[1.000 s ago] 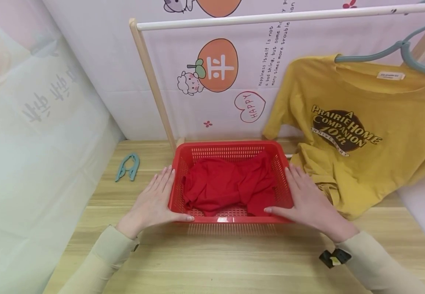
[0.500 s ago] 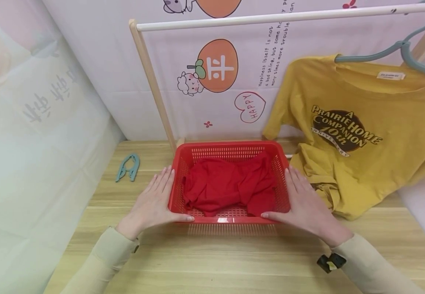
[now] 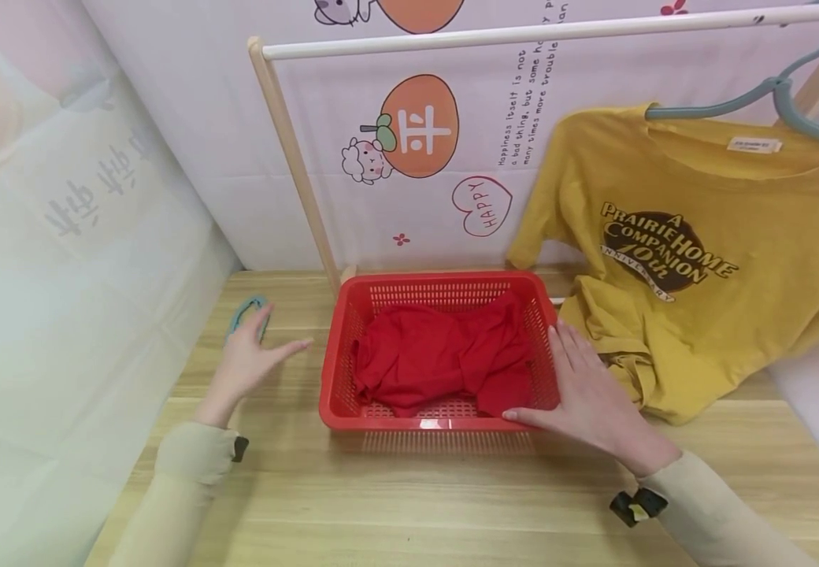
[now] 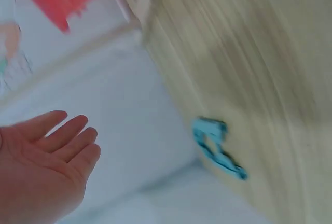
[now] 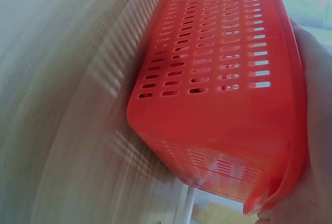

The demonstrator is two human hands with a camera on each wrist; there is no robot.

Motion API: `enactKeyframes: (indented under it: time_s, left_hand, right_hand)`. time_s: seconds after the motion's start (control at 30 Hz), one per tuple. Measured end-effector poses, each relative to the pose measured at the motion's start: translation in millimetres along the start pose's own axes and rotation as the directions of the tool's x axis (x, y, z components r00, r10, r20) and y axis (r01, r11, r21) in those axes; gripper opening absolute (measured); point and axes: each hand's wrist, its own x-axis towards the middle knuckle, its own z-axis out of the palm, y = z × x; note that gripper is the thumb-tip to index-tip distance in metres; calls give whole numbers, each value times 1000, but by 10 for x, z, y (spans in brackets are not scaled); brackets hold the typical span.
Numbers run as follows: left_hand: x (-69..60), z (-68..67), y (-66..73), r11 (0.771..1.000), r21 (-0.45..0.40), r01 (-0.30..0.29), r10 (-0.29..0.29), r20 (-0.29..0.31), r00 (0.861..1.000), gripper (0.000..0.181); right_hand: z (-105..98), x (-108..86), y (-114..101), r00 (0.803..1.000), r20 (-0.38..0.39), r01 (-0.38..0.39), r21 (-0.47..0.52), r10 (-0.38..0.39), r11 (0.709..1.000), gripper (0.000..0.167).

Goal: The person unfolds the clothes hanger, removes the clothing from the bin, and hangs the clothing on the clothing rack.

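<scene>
A red plastic basket (image 3: pixel 434 424) stands on the wooden table, with a crumpled red garment (image 3: pixel 427 358) inside. My right hand (image 3: pixel 590 390) rests on its right rim, fingers straight along the side and thumb on the front rim. In the right wrist view, that hand (image 5: pixel 319 125) lies against the basket's rim. My left hand (image 3: pixel 245 358) is off the basket, at its left, with thumb and fingers spread and nothing held. Beyond it on the table lies a small teal folded hanger (image 3: pixel 242 311), partly covered by the hand from above; the left wrist view shows the hanger (image 4: pixel 215 143) apart from the fingers.
Behind the basket stands a rack with a white rail (image 3: pixel 523 34) and wooden posts (image 3: pixel 296 157). A yellow T-shirt (image 3: pixel 757 260) hangs at right on a teal hanger (image 3: pixel 728 109), its lower part bunched on the table (image 3: pixel 409 504). Printed cloth walls close the back and left.
My left hand has let go of the basket's left rim and moved left toward the folded hanger. The right hand shifted slightly left early on, then stayed. The basket and garment have not moved.
</scene>
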Motion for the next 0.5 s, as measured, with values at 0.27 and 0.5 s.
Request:
enactKeyframes:
  time_s: [0.27, 0.5]
  left_hand:
    - [145, -215, -431, 964, -219, 153, -166, -46, 985, 102]
    - [249, -206, -746, 938, -241, 249, -268, -52, 962, 98]
  right_hand:
    - [-1, -3, 8, 1000, -3, -10, 8, 10, 1000, 134]
    - [14, 1, 4, 1000, 3, -17, 16, 17, 1000, 135]
